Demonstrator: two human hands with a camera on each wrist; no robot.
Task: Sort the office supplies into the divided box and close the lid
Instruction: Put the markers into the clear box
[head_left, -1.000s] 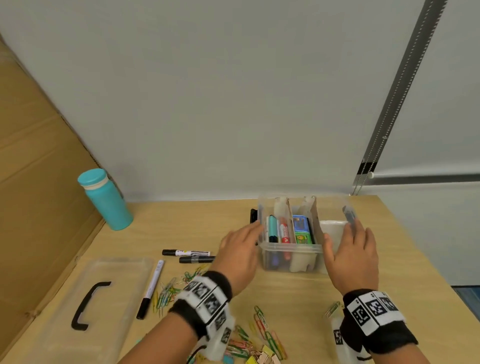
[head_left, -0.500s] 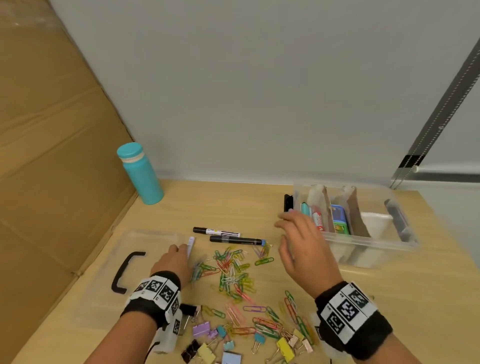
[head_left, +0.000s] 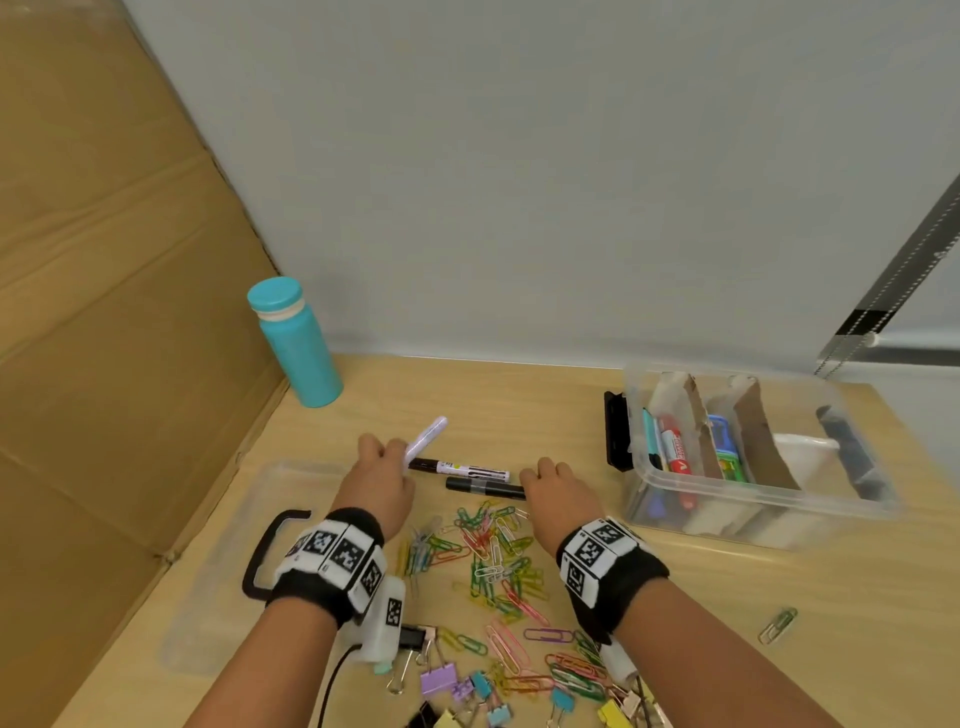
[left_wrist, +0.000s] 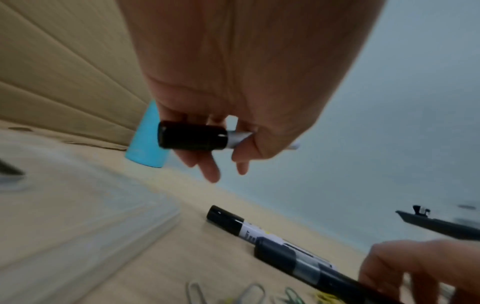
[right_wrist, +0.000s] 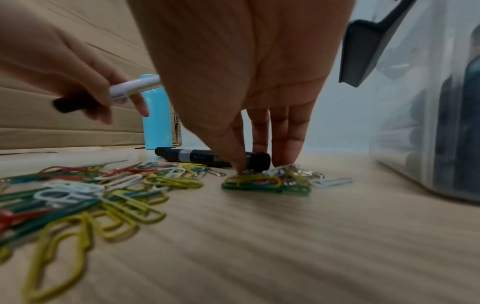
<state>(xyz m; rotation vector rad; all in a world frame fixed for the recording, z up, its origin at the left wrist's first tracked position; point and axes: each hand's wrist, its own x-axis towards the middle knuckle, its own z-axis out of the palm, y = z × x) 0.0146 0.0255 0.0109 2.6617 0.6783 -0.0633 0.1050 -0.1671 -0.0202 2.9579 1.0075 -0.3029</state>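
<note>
My left hand (head_left: 392, 460) holds a white marker with a black cap (head_left: 427, 439) lifted off the table, its cap end (left_wrist: 192, 134) sticking out below the fingers. My right hand (head_left: 535, 475) is down on the right end of a black marker (head_left: 483, 488), with thumb (right_wrist: 239, 164) in front and fingers behind it, pinching it on the table. A white-labelled marker (head_left: 465, 468) lies just beyond. The clear divided box (head_left: 769, 501) stands open at the right, holding markers and other supplies between cardboard dividers. Its clear lid (head_left: 223, 561) with a black handle lies at the left.
Coloured paper clips (head_left: 488, 556) are strewn between my wrists, and binder clips (head_left: 457, 686) lie nearer the front edge. One stray clip (head_left: 777, 625) lies at the right. A teal bottle (head_left: 298, 345) stands at the back left by a cardboard wall (head_left: 104, 312).
My left hand has picked the white marker up from beside the lid. My right hand has moved left and down from near the box onto the black marker's end.
</note>
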